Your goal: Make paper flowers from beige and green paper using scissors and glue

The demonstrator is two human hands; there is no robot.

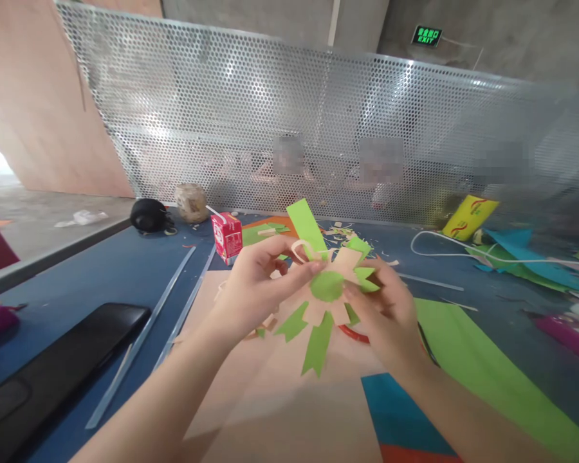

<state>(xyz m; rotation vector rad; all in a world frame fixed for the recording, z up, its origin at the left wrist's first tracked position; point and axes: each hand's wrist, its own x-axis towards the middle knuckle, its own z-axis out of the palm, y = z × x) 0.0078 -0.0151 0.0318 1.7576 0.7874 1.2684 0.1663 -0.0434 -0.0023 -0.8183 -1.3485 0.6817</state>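
Holding the paper flower (pixel 329 289) above the bench (pixel 101 270), the left hand (pixel 251 283) pinches its green centre and the right hand (pixel 390 315) grips a petal edge; light fingertip pressure should keep the strips flat and untorn.

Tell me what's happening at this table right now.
A person holds a paper flower up over the table with both bare hands. The left hand pinches it at its upper left edge, by a curled strip; the right hand grips its right side. The flower has a green round centre and green and peach strips fanning out. Below lie a peach sheet and a green sheet, with a red carton further back.
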